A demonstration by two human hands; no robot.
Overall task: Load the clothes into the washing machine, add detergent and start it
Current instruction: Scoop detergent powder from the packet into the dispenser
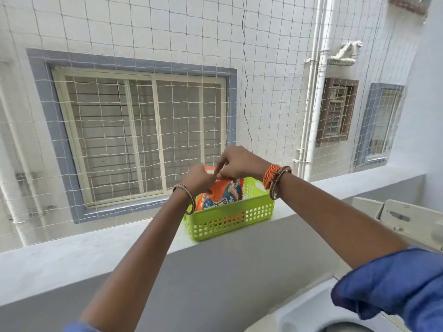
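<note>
Upright in a green basket point(230, 219) stands an orange detergent packet point(221, 196), its top edge raised above the basket's rim. Both hands meet at that top edge: the left hand point(200, 178) has a narrow grip, its fingers curled and pinching the packet's top from the left, and the right hand point(236, 164) reaches in from above with an equally narrow grip, fingertips pinching the same edge, so that the two hands touch. Bangles circle both wrists, and blue sleeves are pushed up both arms. The basket sits on the flat top of a grey ledge point(96, 250), near its outer edge. Beyond the ledge hangs a white net point(143, 32). At the lower right corner shows part of a white washing machine point(311, 315).
</note>
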